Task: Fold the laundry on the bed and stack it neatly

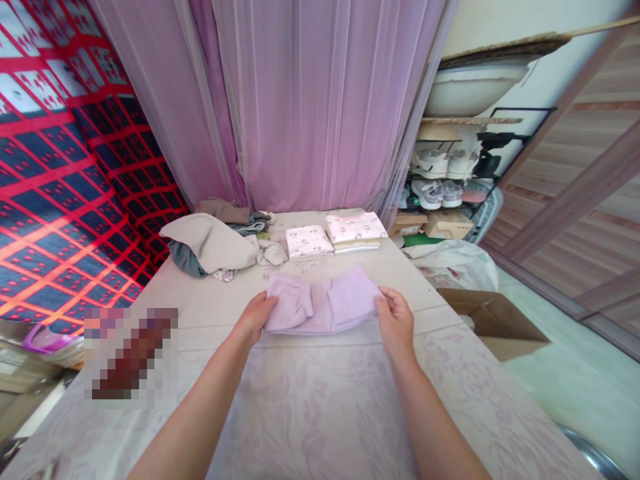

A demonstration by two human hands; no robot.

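Note:
A lilac ribbed garment (323, 307), partly folded with its two ends turned inward, is stretched between my hands above the cloth-covered table (320, 407). What kind of garment it is I cannot tell. My left hand (259, 315) pinches its left edge, thumb on top. At the opposite edge, my right hand (396, 320) grips the right corner between thumb and fingers. Beyond it lie a small folded white cloth with a print (309, 242) and, to its right, a stack of folded clothes (356, 230) with a similar printed piece on top.
A loose heap of clothes (215, 240) lies at the back left. Purple curtains (320, 100) hang behind the table. To the right stand a shoe rack (440, 167), a white plastic bag (455, 260) and an open cardboard box (493, 320). A blurred-out patch (133, 357) covers something at the left.

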